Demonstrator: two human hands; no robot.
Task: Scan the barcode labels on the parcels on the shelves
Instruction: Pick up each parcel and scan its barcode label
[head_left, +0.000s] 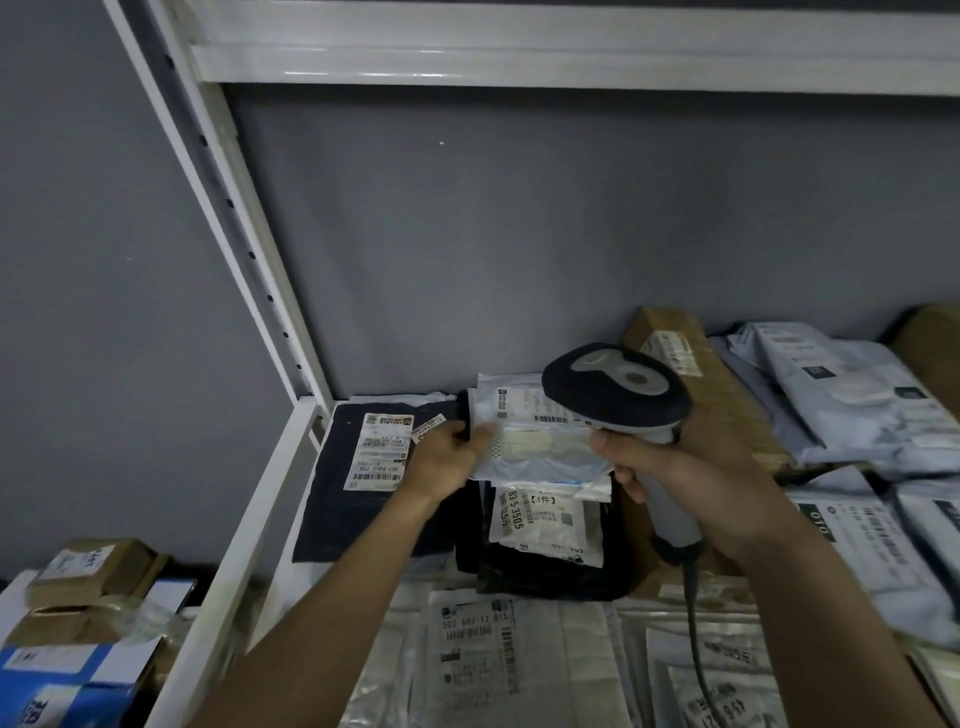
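Note:
My right hand (696, 478) grips a grey and black handheld barcode scanner (618, 389), its head pointing left over a pale plastic parcel (535, 441). My left hand (447, 457) pinches the left edge of that pale parcel, which carries a barcode label (540, 410) on its far part. To the left lies a dark mailer (332, 499) with a white label (379, 452). Below the pale parcel sits a black parcel (545, 566) with a white label (545, 519).
White shelf upright (244, 291) and shelf front rail (244, 551) stand at left. A brown carton (711, 384) and several pale mailers (852, 405) fill the right. Clear-bag parcels (498, 660) lie in front. Small cartons (93, 577) sit on the lower left.

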